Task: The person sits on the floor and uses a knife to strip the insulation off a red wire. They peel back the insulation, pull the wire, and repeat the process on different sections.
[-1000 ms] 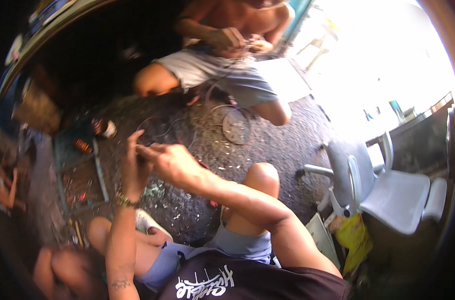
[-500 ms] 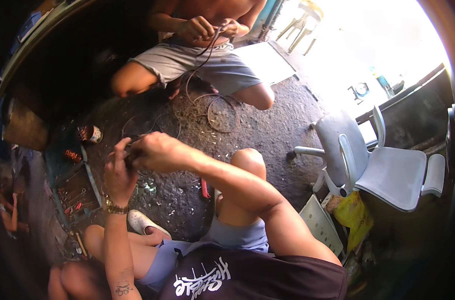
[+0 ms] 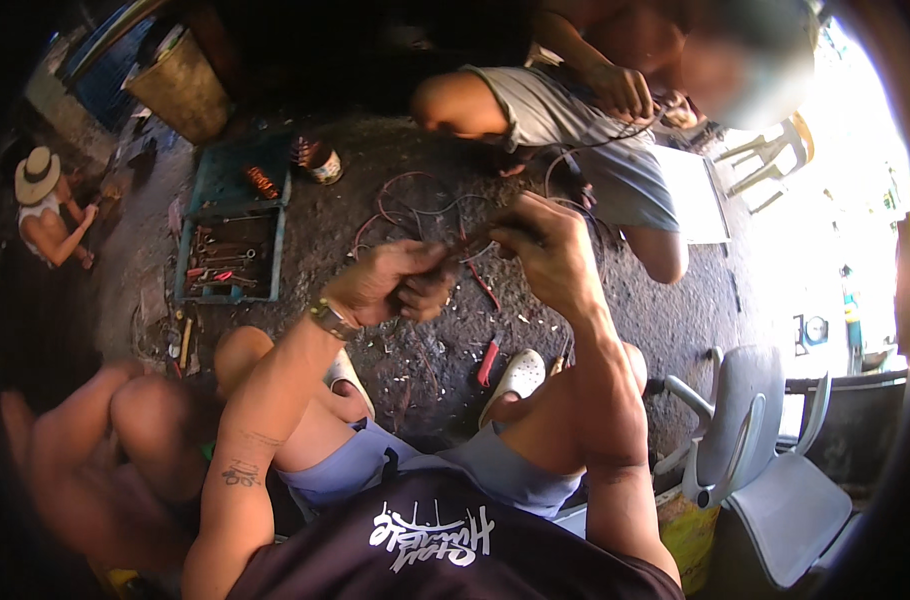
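Note:
My left hand (image 3: 395, 282), with a watch at its wrist, is closed around one end of a dark, thin cable-like strip (image 3: 468, 243). Its other end is pinched in the fingers of my right hand (image 3: 547, 245), so the strip spans the short gap between both hands. Motion blur and my fingers hide its exact form. Loose wires (image 3: 407, 190) lie curled on the floor beyond my hands. Below them, between my feet, rests a red-handled tool (image 3: 488, 362).
A teal toolbox (image 3: 183, 270) with wrenches stands open at left, a copper coil (image 3: 262, 182) and a can (image 3: 324, 166) by it. Across from me a co-worker handles a dark cable (image 3: 615, 138). Other people sit at left. A grey office chair (image 3: 740, 430) stands at right.
My view has swung left, showing the toolbox more fully. My hands, close together before, are now apart with the dark strip between them. The co-worker opposite leans lower.

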{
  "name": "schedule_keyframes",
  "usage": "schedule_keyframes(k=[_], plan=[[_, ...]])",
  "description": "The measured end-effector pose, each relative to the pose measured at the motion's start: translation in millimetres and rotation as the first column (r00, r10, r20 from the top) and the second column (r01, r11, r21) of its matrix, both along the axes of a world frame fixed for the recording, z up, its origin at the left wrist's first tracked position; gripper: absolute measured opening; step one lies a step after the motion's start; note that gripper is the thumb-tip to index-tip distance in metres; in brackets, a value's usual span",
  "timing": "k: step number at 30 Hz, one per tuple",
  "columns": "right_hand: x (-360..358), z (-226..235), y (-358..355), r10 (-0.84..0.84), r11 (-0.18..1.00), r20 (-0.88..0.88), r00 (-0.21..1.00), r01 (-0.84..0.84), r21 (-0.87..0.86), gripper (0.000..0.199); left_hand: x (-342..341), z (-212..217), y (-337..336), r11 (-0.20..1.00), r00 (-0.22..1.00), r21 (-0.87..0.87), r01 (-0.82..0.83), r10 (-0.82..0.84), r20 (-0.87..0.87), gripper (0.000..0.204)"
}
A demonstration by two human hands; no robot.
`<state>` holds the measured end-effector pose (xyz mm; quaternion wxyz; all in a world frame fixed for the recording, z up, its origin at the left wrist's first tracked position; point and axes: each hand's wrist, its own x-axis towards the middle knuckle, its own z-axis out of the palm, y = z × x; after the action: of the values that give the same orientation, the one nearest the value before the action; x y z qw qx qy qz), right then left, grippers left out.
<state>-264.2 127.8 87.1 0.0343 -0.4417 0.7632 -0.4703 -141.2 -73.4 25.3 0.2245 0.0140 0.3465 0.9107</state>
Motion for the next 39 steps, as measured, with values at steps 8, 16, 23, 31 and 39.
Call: schedule_keyframes(k=[8, 16, 23, 31, 39], plan=[[-19.1, -9.5, 15.2, 0.23, 0.921, 0.211, 0.95, -0.283, 0.269, 0.037, 7.6, -1.2, -6.4, 0.088, 0.735, -0.747, -0.659, -0.137, -0.665, 0.012], [-0.8, -66.8, -5.4, 0.353, 0.712, 0.094, 0.931, -0.333, 0.619, 0.046, 6.2, 0.5, 20.7, -0.309, 0.618, -0.579, -0.754, -0.632, -0.468, 0.012], [20.4, -77.4, 22.7, 0.379, 0.8, 0.138, 0.915, -0.399, 0.448, 0.032, 25.6, 4.1, 17.5, -0.283, 0.523, -0.505, -0.815, -0.735, -0.432, 0.019], [54.2, -12.7, 71.0, 0.489, 0.829, -0.483, 0.726, -0.214, 0.517, 0.013, 45.9, 41.6, 32.5, 0.022, 0.609, -0.764, -0.645, -0.589, -0.531, 0.008], [29.6, 11.9, 73.2, 0.413, 0.9, -0.75, 0.516, -0.105, 0.423, 0.017, 34.7, 54.8, 37.5, 0.276, 0.814, -0.876, -0.396, -0.335, -0.474, 0.013]])
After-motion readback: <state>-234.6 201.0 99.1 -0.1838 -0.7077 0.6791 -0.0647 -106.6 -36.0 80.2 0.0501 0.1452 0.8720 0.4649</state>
